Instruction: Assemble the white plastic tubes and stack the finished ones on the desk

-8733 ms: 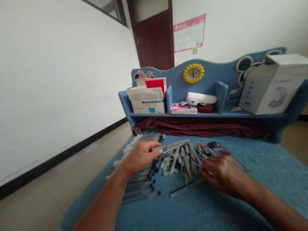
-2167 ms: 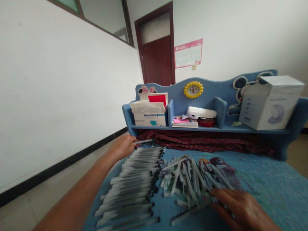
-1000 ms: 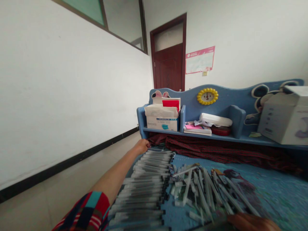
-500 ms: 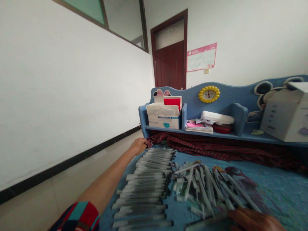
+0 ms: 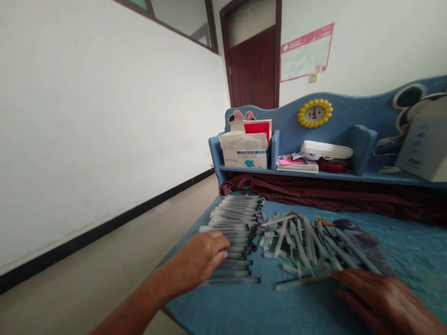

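Observation:
A long row of translucent pens with black ends (image 5: 239, 216) lies side by side on the left of the blue desk. My left hand (image 5: 202, 256) is over the left ends of the nearer pens, its fingers bent together; what they hold, if anything, is hidden. To the right, a loose heap of clear caps and pen parts (image 5: 300, 239) covers the middle of the desk. My right hand (image 5: 373, 295) rests at the heap's near right side, fingers against the end of a pen (image 5: 300, 281) lying crosswise; a firm grip cannot be made out.
Behind the pens lies a bunched red checked cloth (image 5: 296, 190) below the blue shelf (image 5: 314, 179). On the shelf stand a mask box (image 5: 244, 158), papers, a red tin and a large white box (image 5: 426, 144). The desk (image 5: 216, 307) ends at the left above the floor.
My left hand has left the cloth at the far left corner and come back over the pen row. My right hand stays by the heap. The view has tilted down.

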A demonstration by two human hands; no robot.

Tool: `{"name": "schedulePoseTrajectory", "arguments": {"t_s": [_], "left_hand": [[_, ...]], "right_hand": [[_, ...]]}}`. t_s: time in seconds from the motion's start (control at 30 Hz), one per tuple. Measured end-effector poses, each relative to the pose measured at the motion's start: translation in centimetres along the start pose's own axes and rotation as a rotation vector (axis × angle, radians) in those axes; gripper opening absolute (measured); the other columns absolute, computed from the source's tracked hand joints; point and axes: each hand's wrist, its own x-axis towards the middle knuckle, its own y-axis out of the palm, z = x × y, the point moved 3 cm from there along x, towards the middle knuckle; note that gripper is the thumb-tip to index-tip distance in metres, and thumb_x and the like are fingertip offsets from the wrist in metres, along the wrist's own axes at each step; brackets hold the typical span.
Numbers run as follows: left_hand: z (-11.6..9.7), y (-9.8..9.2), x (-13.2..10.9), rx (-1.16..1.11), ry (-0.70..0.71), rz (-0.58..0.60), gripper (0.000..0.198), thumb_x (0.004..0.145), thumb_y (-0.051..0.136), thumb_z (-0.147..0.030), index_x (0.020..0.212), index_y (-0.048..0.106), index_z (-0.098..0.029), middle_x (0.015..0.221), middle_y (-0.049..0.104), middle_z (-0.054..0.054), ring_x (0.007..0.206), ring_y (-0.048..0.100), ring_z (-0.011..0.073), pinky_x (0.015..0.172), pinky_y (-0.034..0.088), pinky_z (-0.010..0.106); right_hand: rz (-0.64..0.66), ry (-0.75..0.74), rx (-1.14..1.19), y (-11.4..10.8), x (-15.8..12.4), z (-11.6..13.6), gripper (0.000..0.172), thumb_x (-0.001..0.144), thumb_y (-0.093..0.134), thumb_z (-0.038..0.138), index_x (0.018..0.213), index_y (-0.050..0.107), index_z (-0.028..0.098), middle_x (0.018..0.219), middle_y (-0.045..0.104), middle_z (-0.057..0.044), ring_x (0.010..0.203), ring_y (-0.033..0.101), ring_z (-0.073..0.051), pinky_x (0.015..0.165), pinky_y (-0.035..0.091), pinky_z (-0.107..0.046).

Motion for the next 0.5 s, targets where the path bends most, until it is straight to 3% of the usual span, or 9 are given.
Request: {"name": "schedulePoseTrajectory", "arguments": {"t_s": [0.13, 0.27, 0.5], "left_hand": [[-2.0, 1.9, -2.1, 0.045, -0.047, 0.100, 0.014, 0.084, 0.045, -0.015, 0.085, 0.059, -0.017, 0.089, 0.060, 0.006, 0.081, 0.057, 0.0179, 0.071, 0.043, 0.027], [-2.7, 3.3, -2.4, 0.126, -0.104, 0.173, 0.018, 0.084, 0.043, -0.012, 0.087, 0.061, -0.017, 0.092, 0.061, 0.008, 0.084, 0.058, 0.0205, 0.073, 0.045, 0.031], [-2.7, 3.6, -2.2, 0.114, -0.071, 0.185, 0.018, 0.082, 0.042, -0.011, 0.083, 0.060, -0.016, 0.090, 0.061, 0.008, 0.084, 0.057, 0.0209, 0.076, 0.045, 0.034]], "right_hand": [[0.018, 0.010, 0.004, -0.1, 0.0, 0.0, 0.018, 0.088, 0.043, 0.026, 0.077, 0.058, 0.024, 0.078, 0.070, -0.001, 0.060, 0.067, -0.014, 0.051, 0.049, -0.020], [-0.013, 0.023, 0.046, -0.6, 0.2, 0.1, 0.018, 0.087, 0.046, 0.026, 0.075, 0.058, 0.025, 0.069, 0.067, 0.001, 0.055, 0.064, -0.011, 0.050, 0.047, -0.019], [-0.043, 0.098, 0.038, -0.2, 0.0, 0.2, 0.023, 0.089, 0.043, 0.027, 0.075, 0.060, 0.024, 0.069, 0.066, 0.000, 0.056, 0.063, -0.011, 0.054, 0.048, -0.020]]}}
